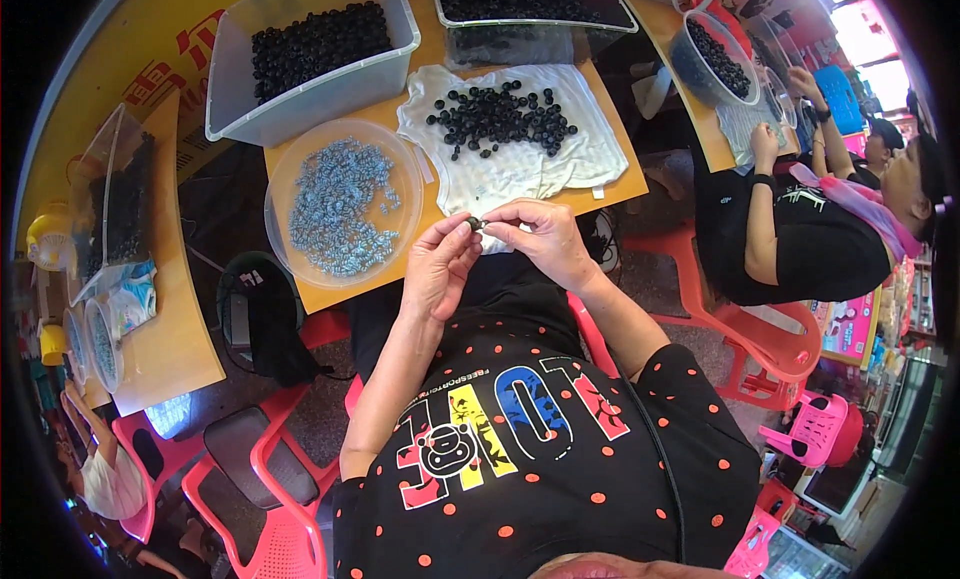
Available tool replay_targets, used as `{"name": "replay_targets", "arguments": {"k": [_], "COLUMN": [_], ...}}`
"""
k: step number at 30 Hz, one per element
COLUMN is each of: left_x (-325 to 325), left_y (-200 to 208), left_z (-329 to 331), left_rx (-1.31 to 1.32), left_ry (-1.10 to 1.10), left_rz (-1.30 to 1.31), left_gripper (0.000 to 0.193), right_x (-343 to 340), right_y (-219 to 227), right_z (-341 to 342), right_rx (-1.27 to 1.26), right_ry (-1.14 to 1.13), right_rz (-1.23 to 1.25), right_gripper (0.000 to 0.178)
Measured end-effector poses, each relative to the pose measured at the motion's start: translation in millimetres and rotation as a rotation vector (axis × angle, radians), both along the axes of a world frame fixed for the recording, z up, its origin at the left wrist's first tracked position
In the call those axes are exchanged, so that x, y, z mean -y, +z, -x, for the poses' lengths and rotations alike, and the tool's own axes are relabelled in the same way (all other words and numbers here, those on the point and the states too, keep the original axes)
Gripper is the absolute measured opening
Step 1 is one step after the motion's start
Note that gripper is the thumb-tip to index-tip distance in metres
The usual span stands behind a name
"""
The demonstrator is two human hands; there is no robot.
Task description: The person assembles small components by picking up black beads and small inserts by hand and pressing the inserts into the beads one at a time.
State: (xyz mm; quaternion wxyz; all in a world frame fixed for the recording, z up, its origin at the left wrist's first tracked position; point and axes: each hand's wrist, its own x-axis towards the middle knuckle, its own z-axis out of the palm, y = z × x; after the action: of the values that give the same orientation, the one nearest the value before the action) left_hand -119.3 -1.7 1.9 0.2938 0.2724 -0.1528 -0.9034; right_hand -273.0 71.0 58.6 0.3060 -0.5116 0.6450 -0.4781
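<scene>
My left hand [440,264] is closed in a pinch on a small black round piece [474,222], just past the near edge of the table. The fingertips of my right hand [548,239] are pinched together and meet the piece from the right. Whatever they grip is too small to make out. Beyond my hands, many similar black round pieces [505,117] lie loose on a white cloth [590,144]. To the left sits a shallow round clear tray [283,144], holding a spread of tiny blue-grey pieces [340,204].
A deep clear bin [235,119] full of black pieces stands at the back left of the table [312,297], another bin [510,44] behind the cloth. A co-worker [820,219] sits at a table on the right. Red plastic chairs [270,479] stand around, and another table [165,319] is at left.
</scene>
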Motion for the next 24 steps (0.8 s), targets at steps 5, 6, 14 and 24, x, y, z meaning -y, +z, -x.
{"name": "replay_targets", "arguments": {"k": [5, 6, 14, 24], "left_x": [-2, -2, -1, 9], "left_y": [-1, -1, -1, 1], "left_z": [1, 2, -1, -14], "left_rx": [0.01, 0.018, 0.007, -0.006], "left_ry": [0.016, 0.024, -0.023, -0.299], "left_rz": [0.051, 0.065, 0.063, 0.058], "left_gripper": [0.016, 0.016, 0.016, 0.053], "right_x": [0, 0, -1, -7], "right_y": [-3, -4, -3, -11], "right_z": [-2, -2, 1, 6], "right_rx": [-0.074, -0.13, -0.163, -0.111], "right_ry": [-0.014, -0.024, 0.038, 0.314], "right_rz": [0.067, 0.119, 0.067, 0.071], "right_gripper": [0.011, 0.01, 0.018, 0.025]}}
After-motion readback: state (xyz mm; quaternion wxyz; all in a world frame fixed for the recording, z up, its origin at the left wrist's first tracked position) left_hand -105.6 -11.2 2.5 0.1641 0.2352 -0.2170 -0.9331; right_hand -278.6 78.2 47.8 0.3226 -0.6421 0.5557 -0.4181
